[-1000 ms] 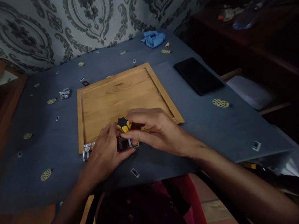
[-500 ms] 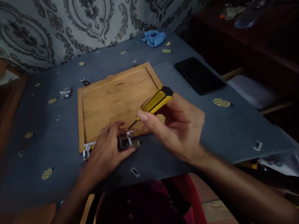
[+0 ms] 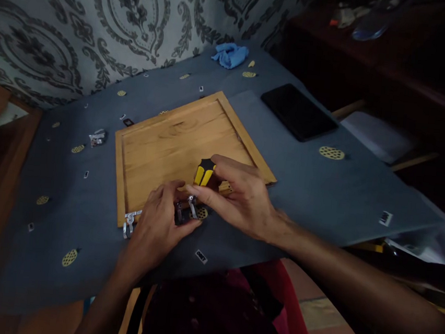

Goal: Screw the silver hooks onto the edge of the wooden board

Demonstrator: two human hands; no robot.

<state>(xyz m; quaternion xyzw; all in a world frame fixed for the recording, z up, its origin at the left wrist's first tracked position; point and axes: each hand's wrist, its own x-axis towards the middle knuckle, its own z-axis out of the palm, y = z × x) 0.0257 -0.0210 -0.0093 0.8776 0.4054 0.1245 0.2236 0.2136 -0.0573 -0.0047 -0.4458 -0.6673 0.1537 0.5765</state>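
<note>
A wooden panel (image 3: 169, 146) with a raised frame lies flat on the cloth-covered table. My left hand (image 3: 156, 218) rests at its front edge, with thumb and fingers around a metal hinge (image 3: 192, 205). My right hand (image 3: 243, 198) grips a screwdriver (image 3: 205, 173) by its yellow and black handle, held steeply over that hinge. The shaft and tip are hidden behind the handle and fingers. A second hinge (image 3: 130, 224) sits at the panel's front left corner, just left of my left hand.
Another metal hinge (image 3: 98, 138) lies on the cloth left of the panel. A black phone or tablet (image 3: 298, 112) is to the right. Crumpled blue material (image 3: 230, 56) lies at the back, near the patterned wall covering (image 3: 131, 11). The table's front edge is close to my body.
My right hand has moved left and down with the screwdriver, bringing it over the hinge and tilting the handle more upright. My left hand stays in place.
</note>
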